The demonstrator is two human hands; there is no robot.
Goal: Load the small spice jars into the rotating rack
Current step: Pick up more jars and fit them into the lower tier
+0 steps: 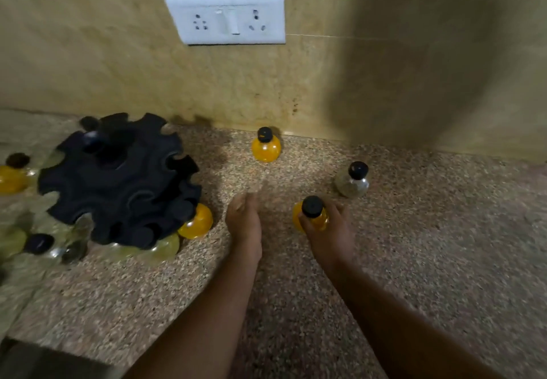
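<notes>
Gripping the yellow spice jar (310, 219) round its bulbous body on the worktop (414, 245), the right hand (328, 230) pinches a small, probably smooth, breakable item best held below the black cap (312, 206), while the left hand (244, 222), blurred, appears empty and loosely curled near the rotating rack (118, 180).

Both bare forearms reach in from 6 o'clock toward 12. The left hand (244, 221) hangs palm-down just above the counter (444, 230), its fingers (248, 201) loosely curled and blurred, holding nothing. At its 3 o'clock, near it, the right hand (328, 230) is wrapped around a small jar (312, 216), held upright.
</notes>
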